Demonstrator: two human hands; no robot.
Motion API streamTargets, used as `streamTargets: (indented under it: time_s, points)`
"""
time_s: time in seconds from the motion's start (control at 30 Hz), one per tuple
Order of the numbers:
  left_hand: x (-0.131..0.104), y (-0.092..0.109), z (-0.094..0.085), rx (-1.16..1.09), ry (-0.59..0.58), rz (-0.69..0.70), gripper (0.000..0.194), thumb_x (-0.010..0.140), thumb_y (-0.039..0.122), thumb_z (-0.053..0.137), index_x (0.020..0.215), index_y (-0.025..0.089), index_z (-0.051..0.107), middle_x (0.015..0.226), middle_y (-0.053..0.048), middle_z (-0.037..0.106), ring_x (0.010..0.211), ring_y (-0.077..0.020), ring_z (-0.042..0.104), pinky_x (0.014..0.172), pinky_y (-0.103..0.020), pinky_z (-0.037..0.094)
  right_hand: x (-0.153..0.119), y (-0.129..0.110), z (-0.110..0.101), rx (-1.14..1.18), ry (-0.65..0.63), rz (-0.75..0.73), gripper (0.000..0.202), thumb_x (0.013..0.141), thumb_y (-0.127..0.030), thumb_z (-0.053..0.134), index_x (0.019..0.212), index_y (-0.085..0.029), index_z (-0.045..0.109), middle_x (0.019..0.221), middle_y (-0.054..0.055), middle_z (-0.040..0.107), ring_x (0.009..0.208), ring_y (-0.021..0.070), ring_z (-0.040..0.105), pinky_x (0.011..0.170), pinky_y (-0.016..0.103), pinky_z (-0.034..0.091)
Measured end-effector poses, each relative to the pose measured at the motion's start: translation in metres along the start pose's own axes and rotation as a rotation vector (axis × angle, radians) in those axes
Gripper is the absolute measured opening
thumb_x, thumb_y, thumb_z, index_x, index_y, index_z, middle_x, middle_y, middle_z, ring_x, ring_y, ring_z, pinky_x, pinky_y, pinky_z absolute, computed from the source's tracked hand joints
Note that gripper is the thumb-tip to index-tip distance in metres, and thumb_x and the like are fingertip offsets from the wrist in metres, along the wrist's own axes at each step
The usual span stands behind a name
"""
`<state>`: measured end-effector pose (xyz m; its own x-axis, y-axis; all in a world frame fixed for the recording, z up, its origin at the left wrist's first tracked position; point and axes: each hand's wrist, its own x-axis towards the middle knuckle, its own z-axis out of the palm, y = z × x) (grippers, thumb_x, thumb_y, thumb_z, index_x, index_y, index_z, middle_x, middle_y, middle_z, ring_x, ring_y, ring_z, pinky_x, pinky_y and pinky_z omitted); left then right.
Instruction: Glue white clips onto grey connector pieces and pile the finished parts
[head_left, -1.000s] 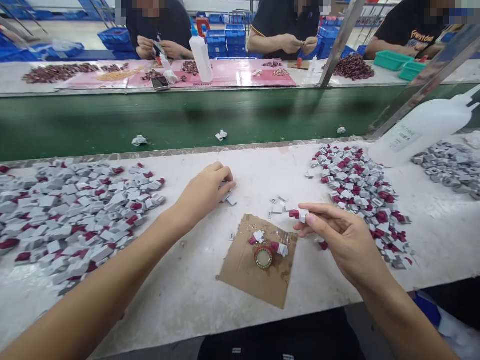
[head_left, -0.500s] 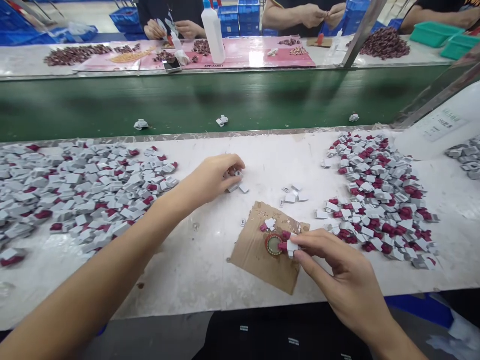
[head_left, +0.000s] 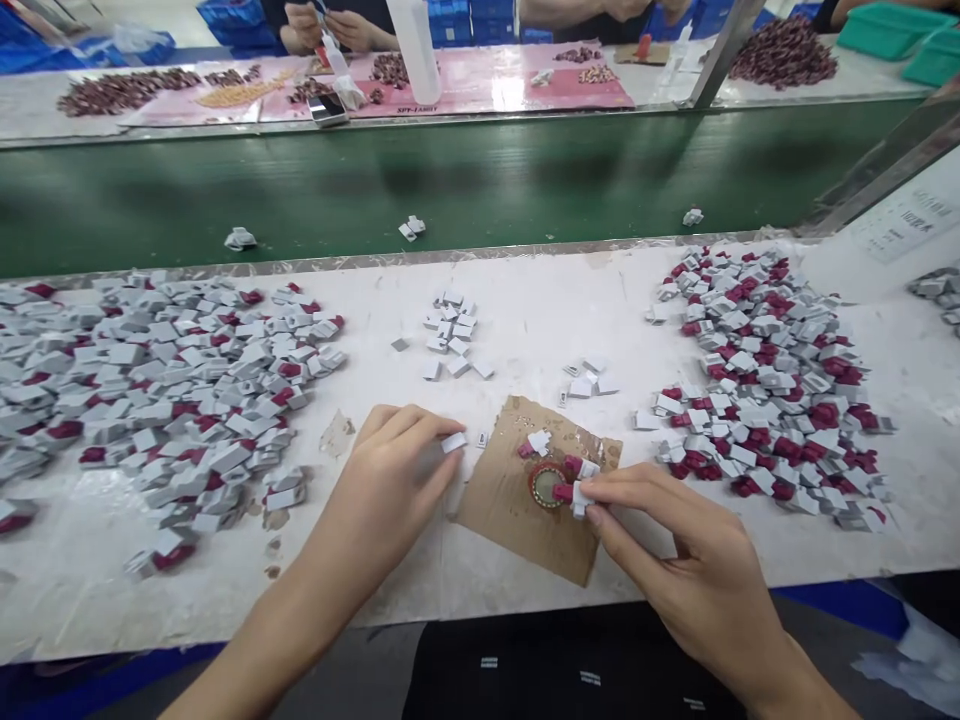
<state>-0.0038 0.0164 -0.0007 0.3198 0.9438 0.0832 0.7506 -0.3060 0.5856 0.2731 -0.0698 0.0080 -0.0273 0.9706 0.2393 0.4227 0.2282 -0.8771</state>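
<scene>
Fingers (head_left: 626, 487) of the R hand (head_left: 686, 570): thumb + index pinched on the gray end of a maroon-and-gray pc (head_left: 578, 496), maroon tip at the R rim of a bottle cap (head_left: 546, 487) (can't tell if it touches, or what's in there). Cap sits on a cardboard square (head_left: 517, 525) on the counter (head_left: 315, 610). L hand (head_left: 397, 480): thumb + fingertips gripping a plain gray pc (head_left: 454, 442), just beside the cardboard's L edge.

To do this bit well: hold the maroon-and-gray pc by its gray end only, so the fingers stay out of the cap & off the maroon tip. Go light at the rim, b/c a small loose cap would prob. slide or tip if nudged. Mind the neighbor pc (head_left: 583, 466) lying right behind the held one; the far pc (head_left: 538, 441), nearer the cardboard's top, is less in the way. Level wrist, short moves, no dragging. For the L grip, a pinch on the sides is prob. best, w/ the end toward the cap uncovered.
</scene>
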Motion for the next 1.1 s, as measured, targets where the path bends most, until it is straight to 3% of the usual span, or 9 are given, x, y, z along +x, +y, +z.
streamTargets:
  time_s: [0.17,0.37,0.53,0.6,0.67,0.77,0.87,0.93,1.1]
  points:
    - [-0.002,0.006,-0.001,-0.121,-0.042,-0.068,0.02,0.106,0.03,0.061,0.117,0.023,0.077,0.1,-0.007,0.075,0.085,-0.0263,0.074,0.078,-0.042,0.063,0.003,-0.001,0.001,0.013,-0.013,-0.024,0.025,0.104,-0.013,0.076,0.114,-0.034,0.086,0.101,0.002,0.087,0.091,0.0244,0.084,0.077,0.037,0.071]
    - [-0.009,0.013,0.01,-0.127,0.016,-0.06,0.02,0.114,0.03,0.056,0.12,0.023,0.074,0.112,-0.009,0.078,0.097,-0.0263,0.079,0.085,-0.04,0.064,0.001,-0.003,-0.001,0.084,0.028,0.047,0.023,0.103,-0.017,0.079,0.11,-0.036,0.089,0.1,0.0,0.087,0.091,0.0225,0.084,0.079,0.034,0.07]
    - [-0.016,0.007,0.023,0.048,0.121,0.076,0.023,0.114,0.027,0.056,0.125,0.016,0.074,0.13,-0.017,0.071,0.117,-0.0322,0.076,0.099,-0.046,0.064,0.001,0.003,-0.008,0.245,0.096,0.254,0.013,0.101,-0.028,0.086,0.104,-0.039,0.093,0.101,0.001,0.088,0.092,0.0215,0.084,0.076,0.029,0.071]
    - [-0.017,0.004,0.024,0.068,0.135,0.104,0.023,0.113,0.026,0.057,0.125,0.016,0.075,0.126,-0.016,0.071,0.112,-0.0315,0.077,0.095,-0.045,0.065,0.005,0.008,-0.009,0.386,0.128,0.371,0.005,0.098,-0.035,0.091,0.101,-0.037,0.094,0.1,0.001,0.09,0.088,0.0205,0.085,0.075,0.027,0.072]
    - [-0.015,0.005,0.022,0.034,0.138,0.089,0.023,0.112,0.024,0.057,0.121,0.016,0.077,0.116,-0.013,0.073,0.098,-0.028,0.077,0.086,-0.043,0.065,0.011,0.012,-0.01,0.523,0.151,0.463,0.009,0.093,-0.042,0.095,0.099,-0.034,0.095,0.098,0.003,0.09,0.084,0.02,0.085,0.076,0.026,0.072]
    - [-0.007,0.019,0.014,-0.222,0.049,-0.028,0.016,0.11,0.031,0.067,0.113,0.021,0.079,0.103,-0.007,0.078,0.089,-0.0247,0.078,0.081,-0.04,0.065,0.018,0.013,-0.009,0.624,0.186,0.507,0.018,0.087,-0.046,0.101,0.097,-0.031,0.096,0.098,0.004,0.091,0.091,0.0208,0.086,0.084,0.026,0.072]
    - [0.004,0.043,0.008,-0.689,-0.114,-0.153,0.015,0.107,0.039,0.078,0.112,0.025,0.077,0.097,-0.003,0.082,0.09,-0.0234,0.082,0.08,-0.035,0.069,0.024,0.01,-0.007,0.642,0.227,0.434,0.017,0.087,-0.044,0.102,0.096,-0.032,0.095,0.101,0.002,0.091,0.099,0.0209,0.087,0.089,0.026,0.072]
    - [0.012,0.059,0.008,-0.939,-0.186,-0.176,0.015,0.106,0.036,0.081,0.113,0.024,0.076,0.094,-0.002,0.084,0.087,-0.021,0.083,0.079,-0.031,0.07,0.028,0.006,-0.005,0.648,0.246,0.366,0.014,0.089,-0.042,0.1,0.098,-0.033,0.095,0.103,0.002,0.092,0.101,0.0213,0.087,0.093,0.028,0.072]
    - [0.026,0.078,0.016,-1.165,-0.221,-0.136,0.015,0.104,0.028,0.084,0.115,0.02,0.078,0.097,-0.003,0.086,0.086,-0.0153,0.083,0.082,-0.023,0.07,0.034,0.001,-0.003,0.658,0.242,0.276,0.009,0.095,-0.036,0.095,0.103,-0.031,0.094,0.106,0.002,0.091,0.102,0.021,0.087,0.096,0.03,0.072]
